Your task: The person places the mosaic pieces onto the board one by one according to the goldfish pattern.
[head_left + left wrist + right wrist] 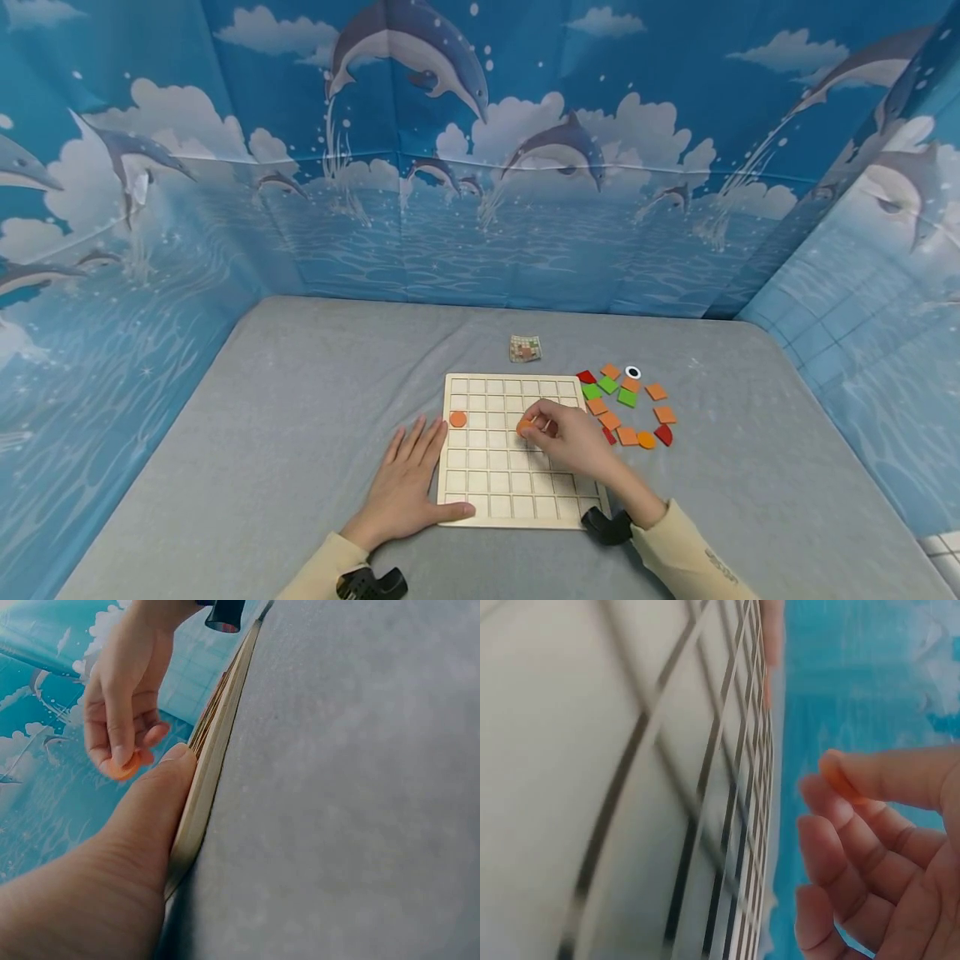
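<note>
A square wooden grid board [498,506] lies on the grey cloth. One orange round piece [457,419] sits in a cell near its left edge. My right hand [573,437] is over the board's middle right and pinches another orange round piece [840,778] between thumb and index finger, raised above the grid in the right wrist view. My left hand [408,479] lies with fingers spread along the board's left edge, its thumb [161,791] resting on the lower left corner.
Right of the board lie several loose pieces: orange squares [656,392], green squares [627,398], red pieces [663,434], an orange-yellow round [647,440] and a white eye piece [633,372]. A small patterned card [525,348] lies behind the board. A dolphin-print curtain [465,242] surrounds the table.
</note>
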`<state>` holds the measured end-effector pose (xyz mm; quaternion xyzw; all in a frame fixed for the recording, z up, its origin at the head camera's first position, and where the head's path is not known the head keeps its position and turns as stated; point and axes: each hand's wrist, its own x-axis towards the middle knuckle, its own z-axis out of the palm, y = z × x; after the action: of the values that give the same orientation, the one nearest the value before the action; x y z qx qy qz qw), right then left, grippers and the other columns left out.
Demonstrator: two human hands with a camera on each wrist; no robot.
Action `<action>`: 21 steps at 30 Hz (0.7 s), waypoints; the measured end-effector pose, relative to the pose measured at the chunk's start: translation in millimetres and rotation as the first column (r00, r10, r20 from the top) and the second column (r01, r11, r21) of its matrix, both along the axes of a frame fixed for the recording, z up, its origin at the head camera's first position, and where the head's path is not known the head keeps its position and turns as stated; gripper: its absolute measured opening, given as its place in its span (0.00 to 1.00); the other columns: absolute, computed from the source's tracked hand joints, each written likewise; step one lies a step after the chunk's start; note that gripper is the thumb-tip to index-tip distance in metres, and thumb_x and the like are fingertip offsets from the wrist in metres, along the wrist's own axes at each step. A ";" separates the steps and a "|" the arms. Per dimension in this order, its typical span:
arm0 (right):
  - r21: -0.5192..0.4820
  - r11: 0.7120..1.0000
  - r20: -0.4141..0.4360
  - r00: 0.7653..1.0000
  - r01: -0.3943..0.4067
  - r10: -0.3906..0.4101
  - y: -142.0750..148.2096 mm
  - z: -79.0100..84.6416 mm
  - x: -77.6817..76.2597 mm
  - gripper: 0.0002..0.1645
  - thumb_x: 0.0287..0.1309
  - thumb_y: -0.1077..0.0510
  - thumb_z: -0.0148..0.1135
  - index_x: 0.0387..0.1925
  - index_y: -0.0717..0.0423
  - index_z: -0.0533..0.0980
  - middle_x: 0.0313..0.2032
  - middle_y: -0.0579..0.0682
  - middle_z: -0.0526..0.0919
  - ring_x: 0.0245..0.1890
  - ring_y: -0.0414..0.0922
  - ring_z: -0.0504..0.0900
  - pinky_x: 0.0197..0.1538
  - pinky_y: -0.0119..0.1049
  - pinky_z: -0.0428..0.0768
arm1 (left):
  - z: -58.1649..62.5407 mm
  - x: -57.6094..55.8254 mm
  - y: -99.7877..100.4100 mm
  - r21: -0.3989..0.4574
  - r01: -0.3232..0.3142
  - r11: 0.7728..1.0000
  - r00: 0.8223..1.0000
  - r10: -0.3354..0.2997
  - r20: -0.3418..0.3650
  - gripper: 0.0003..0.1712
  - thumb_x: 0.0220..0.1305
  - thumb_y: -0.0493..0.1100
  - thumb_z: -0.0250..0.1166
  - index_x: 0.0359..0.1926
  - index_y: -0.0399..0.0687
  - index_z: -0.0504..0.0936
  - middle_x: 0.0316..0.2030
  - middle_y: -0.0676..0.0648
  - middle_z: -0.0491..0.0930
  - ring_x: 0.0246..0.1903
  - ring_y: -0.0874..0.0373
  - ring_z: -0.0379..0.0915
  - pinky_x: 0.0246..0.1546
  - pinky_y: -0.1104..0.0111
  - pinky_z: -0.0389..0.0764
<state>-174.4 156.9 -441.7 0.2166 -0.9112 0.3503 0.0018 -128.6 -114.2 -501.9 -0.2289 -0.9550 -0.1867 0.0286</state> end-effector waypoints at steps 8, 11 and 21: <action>0.012 0.995 0.032 0.994 -0.102 0.101 -32.4 0.7 -1.0 0.07 0.54 0.56 0.69 0.33 0.47 0.77 0.21 0.34 0.75 0.17 0.33 0.70 0.22 0.30 0.69 | -1.1 0.1 -0.1 0.008 0.008 1.000 0.999 -0.008 -0.042 0.67 0.47 0.83 0.52 0.74 0.41 0.49 0.73 0.45 0.48 0.71 0.48 0.36 0.68 0.52 0.36; 0.030 0.987 0.019 0.987 -0.159 0.158 -41.4 -2.2 -2.6 0.07 0.54 0.56 0.70 0.32 0.47 0.77 0.20 0.34 0.75 0.17 0.32 0.69 0.21 0.29 0.68 | -1.5 0.4 -0.3 0.008 0.011 1.000 0.999 -0.011 -0.050 0.66 0.47 0.82 0.52 0.74 0.41 0.49 0.72 0.45 0.48 0.71 0.47 0.36 0.68 0.52 0.37; 0.036 0.971 0.030 0.972 -0.235 0.234 -64.0 -6.4 -3.9 0.03 0.55 0.57 0.69 0.32 0.45 0.81 0.19 0.33 0.77 0.18 0.31 0.71 0.24 0.29 0.69 | 0.4 1.3 -0.2 0.027 0.017 0.999 0.998 -0.016 -0.061 0.66 0.48 0.82 0.52 0.73 0.41 0.50 0.72 0.44 0.50 0.71 0.46 0.37 0.67 0.50 0.38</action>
<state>-178.3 93.0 -448.0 0.3181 -0.8860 0.3328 -0.0557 -127.3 -114.4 -501.5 -0.2419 -0.9491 -0.1929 0.0591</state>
